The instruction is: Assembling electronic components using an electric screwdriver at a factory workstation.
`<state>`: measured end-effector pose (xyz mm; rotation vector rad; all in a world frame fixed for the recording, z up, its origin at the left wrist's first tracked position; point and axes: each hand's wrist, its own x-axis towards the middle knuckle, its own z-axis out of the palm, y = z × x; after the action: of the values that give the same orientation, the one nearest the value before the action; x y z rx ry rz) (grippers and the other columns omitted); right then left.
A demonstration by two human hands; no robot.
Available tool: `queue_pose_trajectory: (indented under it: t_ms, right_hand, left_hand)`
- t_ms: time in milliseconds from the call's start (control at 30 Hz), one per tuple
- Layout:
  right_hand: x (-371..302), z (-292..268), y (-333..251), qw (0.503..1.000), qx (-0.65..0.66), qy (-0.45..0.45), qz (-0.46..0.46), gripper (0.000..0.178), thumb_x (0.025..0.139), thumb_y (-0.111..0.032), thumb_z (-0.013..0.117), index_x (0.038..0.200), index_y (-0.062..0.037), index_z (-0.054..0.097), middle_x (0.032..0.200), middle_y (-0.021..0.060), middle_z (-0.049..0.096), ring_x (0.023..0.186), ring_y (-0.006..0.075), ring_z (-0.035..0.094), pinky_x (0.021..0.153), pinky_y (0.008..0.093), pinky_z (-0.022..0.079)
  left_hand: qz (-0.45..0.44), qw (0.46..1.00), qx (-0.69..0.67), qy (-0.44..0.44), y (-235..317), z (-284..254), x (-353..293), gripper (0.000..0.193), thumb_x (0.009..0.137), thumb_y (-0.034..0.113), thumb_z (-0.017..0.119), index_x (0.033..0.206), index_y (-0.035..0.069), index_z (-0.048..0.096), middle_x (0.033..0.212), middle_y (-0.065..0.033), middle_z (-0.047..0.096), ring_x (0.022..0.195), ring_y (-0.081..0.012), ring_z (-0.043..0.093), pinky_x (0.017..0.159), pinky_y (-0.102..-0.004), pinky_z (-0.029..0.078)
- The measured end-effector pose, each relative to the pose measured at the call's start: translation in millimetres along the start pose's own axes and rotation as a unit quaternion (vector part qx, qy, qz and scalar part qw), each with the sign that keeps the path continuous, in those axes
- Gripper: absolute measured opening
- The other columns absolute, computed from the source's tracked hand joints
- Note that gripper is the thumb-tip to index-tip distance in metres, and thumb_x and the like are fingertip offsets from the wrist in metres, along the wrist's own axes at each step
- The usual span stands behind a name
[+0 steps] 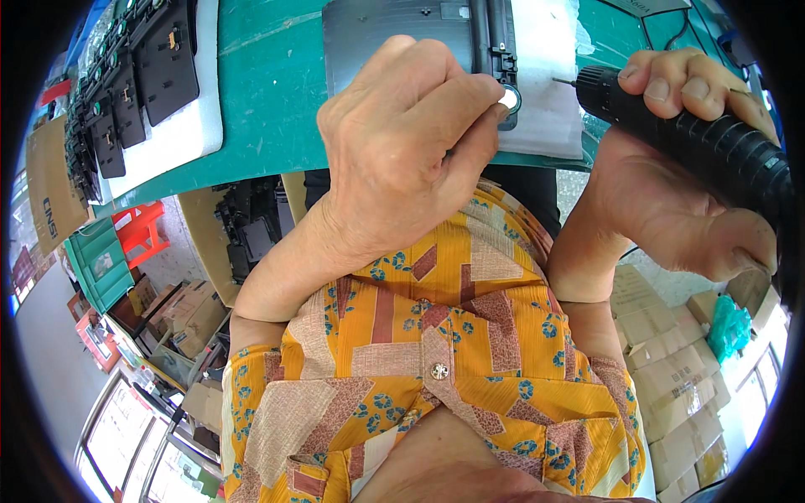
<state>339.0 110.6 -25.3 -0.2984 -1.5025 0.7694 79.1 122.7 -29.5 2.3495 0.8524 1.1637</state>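
My left hand (394, 134) reaches over a flat black plastic panel (402, 25), its fingers curled, with thumb and forefinger pinched together at the panel's right-hand edge. At those fingertips sits a small round disc (509, 100), bright silvery with a bluish rim; whether it is fixed to the panel is not clear. A black electric screwdriver (696, 126) lies in my right hand (679, 184), fingers wrapped over its body. Its thin bit (563, 81) points left toward the disc, apart from it.
Under the panel are a white foam sheet (545, 126) and a green table (268, 101). More black panels (168, 67) rest on white foam at the left. An open carton (201, 226) of black parts stands below the table edge, near a red stool (138, 235). Cardboard boxes (671, 360) are stacked at right.
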Motion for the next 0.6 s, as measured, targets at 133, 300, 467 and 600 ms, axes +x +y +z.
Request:
queue_pose_trajectory:
  t_ms: [133,300,467,600]
  right_hand:
    - [1.4,-0.9,-1.8,1.000,-0.013,-0.016,0.006,0.095,0.082,-0.085,0.060,0.132,-0.0035,0.060,0.110,0.0141,0.063,0.092,0.0271,0.059,0.081,0.0460,0.049]
    - [5.2,14.5,0.1,1.000,-0.014,0.005,0.012,0.093,0.082,-0.083,0.061,0.131,-0.0035,0.060,0.109,0.0137,0.063,0.091,0.0269,0.059,0.080,0.0457,0.049]
    - [7.9,35.7,0.7,0.999,-0.009,0.041,0.019,0.090,0.083,-0.081,0.062,0.129,-0.0033,0.061,0.108,0.0132,0.062,0.090,0.0266,0.058,0.080,0.0451,0.049]
    - [5.6,44.9,-2.2,0.997,-0.007,0.072,0.028,0.088,0.084,-0.078,0.064,0.128,-0.0031,0.061,0.106,0.0128,0.062,0.090,0.0263,0.058,0.079,0.0446,0.049]
  left_hand:
    - [0.006,1.000,0.000,-0.016,-2.0,-3.2,2.8,0.020,0.074,-0.007,0.078,0.091,0.002,0.074,0.074,-0.0054,0.059,0.067,-0.0195,0.055,0.059,-0.0300,0.042]
    - [-0.015,0.997,-0.020,-0.071,-2.3,-8.4,7.5,0.019,0.076,-0.007,0.078,0.093,0.002,0.074,0.075,-0.0052,0.060,0.068,-0.0193,0.055,0.060,-0.0292,0.042]
    - [-0.020,0.997,-0.024,-0.068,-1.5,-8.6,5.5,0.019,0.076,-0.008,0.078,0.092,0.001,0.075,0.075,-0.0050,0.061,0.069,-0.0184,0.056,0.060,-0.0284,0.043]
    - [0.005,0.999,-0.039,-0.028,-8.3,-7.7,2.1,0.020,0.076,-0.010,0.078,0.093,0.000,0.075,0.077,-0.0058,0.063,0.069,-0.0169,0.057,0.060,-0.0270,0.043]
